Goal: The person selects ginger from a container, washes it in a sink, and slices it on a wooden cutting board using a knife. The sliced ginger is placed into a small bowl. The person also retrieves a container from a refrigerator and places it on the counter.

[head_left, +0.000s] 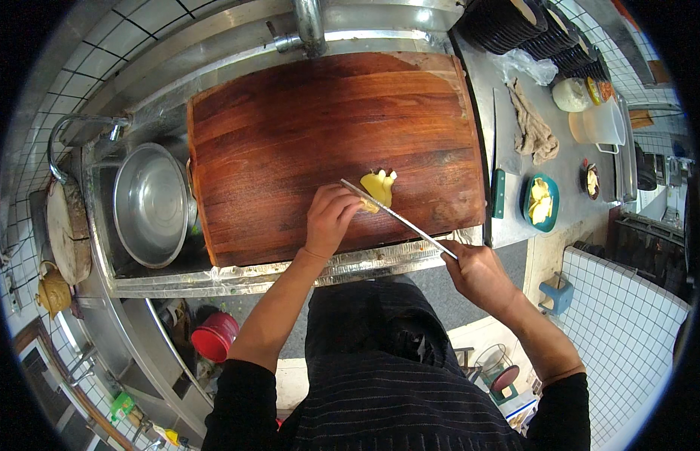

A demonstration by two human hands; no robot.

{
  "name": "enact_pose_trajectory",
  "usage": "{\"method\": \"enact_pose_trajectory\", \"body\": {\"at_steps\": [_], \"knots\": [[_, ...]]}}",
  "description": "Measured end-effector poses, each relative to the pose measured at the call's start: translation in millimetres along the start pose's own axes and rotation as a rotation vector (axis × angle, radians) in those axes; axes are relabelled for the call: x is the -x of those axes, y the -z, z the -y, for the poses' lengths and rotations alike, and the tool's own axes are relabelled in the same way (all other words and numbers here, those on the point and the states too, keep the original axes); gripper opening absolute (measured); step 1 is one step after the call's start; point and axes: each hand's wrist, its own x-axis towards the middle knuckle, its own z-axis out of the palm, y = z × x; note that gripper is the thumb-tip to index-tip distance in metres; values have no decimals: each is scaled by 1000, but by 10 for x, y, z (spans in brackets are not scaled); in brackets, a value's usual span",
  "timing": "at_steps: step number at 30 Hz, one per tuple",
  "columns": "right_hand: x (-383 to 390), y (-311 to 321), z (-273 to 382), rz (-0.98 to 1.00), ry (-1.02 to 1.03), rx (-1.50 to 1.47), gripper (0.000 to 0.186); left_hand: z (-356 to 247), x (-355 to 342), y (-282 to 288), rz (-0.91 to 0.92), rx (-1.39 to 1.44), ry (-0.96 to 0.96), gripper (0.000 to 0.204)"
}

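My right hand [481, 278] grips the handle of a knife [410, 225], whose long blade slants up and left across the wooden cutting board [290, 128]. My left hand [330, 218] is closed, its curled fingertips pressing a small yellow piece of ginger [370, 206] on the board, right beside the blade near its tip. Beyond the blade lies a larger, knobby bit of peeled yellow ginger [378, 186]. The blade's lower edge is hidden, so whether it touches the board I cannot tell.
Left of the board, a metal basin [150, 207] sits in the sink under a faucet [87, 118]. On the right counter are a green-handled knife [499, 194], a teal bowl [540, 203] of yellow pieces, a rag [534, 128], a clear container [594, 122] and stacked black dishes [508, 26].
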Motion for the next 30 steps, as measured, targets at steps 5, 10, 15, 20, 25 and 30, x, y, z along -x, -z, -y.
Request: {"method": "enact_pose_trajectory", "body": {"at_steps": [5, 10, 15, 20, 25, 30], "knots": [[-102, -23, 42, 23, 26, 0, 18, -34, 1, 24, -4, 28, 16, 18], [-401, -478, -149, 82, 41, 141, 17, -23, 3, -4, -12, 33, 19, 17], [-402, -508, -156, 16, 95, 83, 18, 11, 68, -14, 10, 14, 36, 17], [-214, -191, -51, -48, 94, 38, 19, 26, 56, -32, -16, 16, 20, 16], [-32, 8, 42, -6, 55, 24, 18, 23, 55, -5, -3, 14, 33, 15], [-33, 0, 60, -13, 49, 12, 17, 16, 43, -6, -24, 16, 13, 15]]}}
